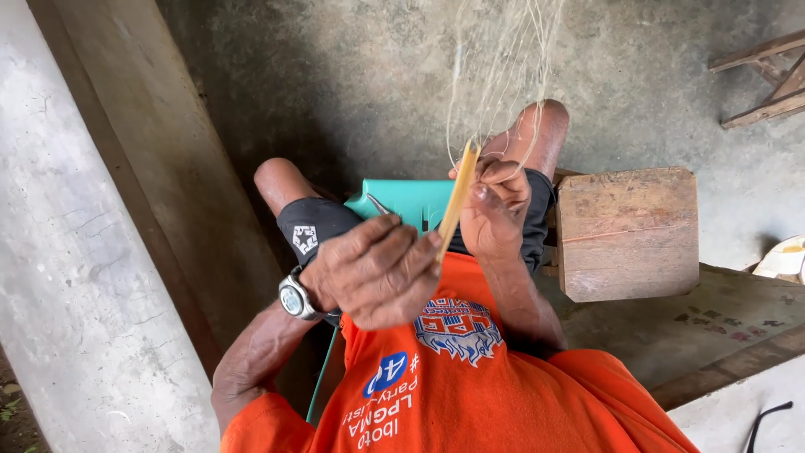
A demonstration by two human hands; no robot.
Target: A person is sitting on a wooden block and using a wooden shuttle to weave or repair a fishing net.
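My left hand [377, 270], a watch on its wrist, is closed around the lower end of a flat yellow netting needle [457, 197]. The needle slants up to the right, toward my right hand [495, 210]. The fingers of that hand pinch fine pale net threads [501, 75] beside the needle's top end. The threads rise from there out of the top of the view. Both hands are above my lap, over my orange shirt and black shorts. Whether the needle carries twine I cannot tell.
A teal plastic seat [411, 200] shows between my knees. A worn wooden stool [629, 235] stands to the right and a concrete pillar [75, 252] to the left. Wooden slats [767, 80] lie at the top right. A black cable [767, 419] lies at the bottom right.
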